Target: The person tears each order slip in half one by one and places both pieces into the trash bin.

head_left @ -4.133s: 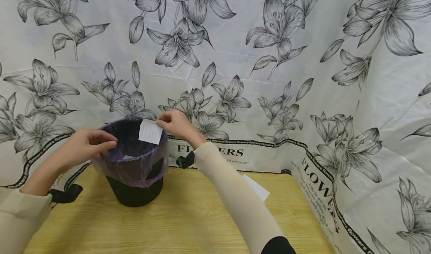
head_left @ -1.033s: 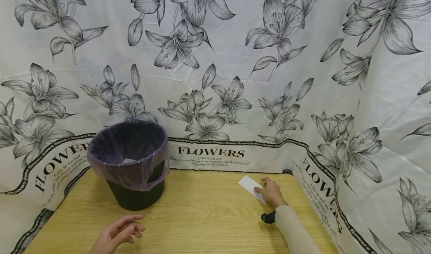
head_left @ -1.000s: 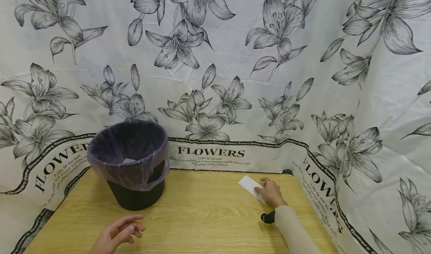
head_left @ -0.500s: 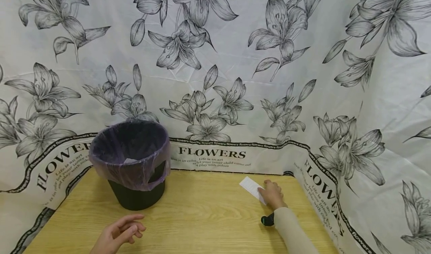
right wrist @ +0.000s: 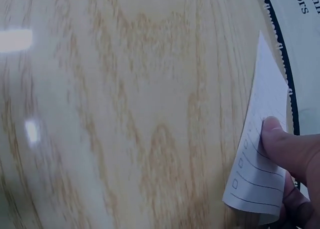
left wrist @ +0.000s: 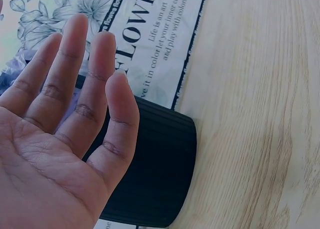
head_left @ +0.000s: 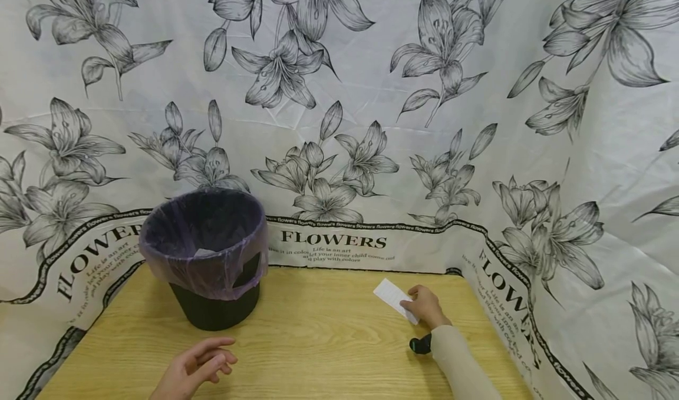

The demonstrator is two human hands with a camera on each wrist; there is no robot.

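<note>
At the right of the table my right hand [head_left: 426, 306] pinches a small white slip of lined paper [head_left: 390, 294]. In the right wrist view my thumb [right wrist: 280, 141] presses on the face of the paper [right wrist: 257, 176], which bows along its near edge and shows printed lines with little boxes. The fingers beneath are partly hidden. My left hand [head_left: 197, 367] is held near the table's front, fingers relaxed and holding nothing. Beyond it stands a black trash can [head_left: 214, 308] lined with a purple translucent bag [head_left: 204, 276]; a scrap of white paper [head_left: 203, 252] shows inside.
The wooden table [head_left: 318, 329] is bordered at the back and sides by a white cloth [head_left: 339, 152] printed with lilies and lettering. In the left wrist view the trash can [left wrist: 155, 164] stands just behind my left hand.
Earlier my right hand held another slip over the trash can, with my left hand at its rim. Both have drawn away; the right now pinches and slightly lifts the slip on the right.
</note>
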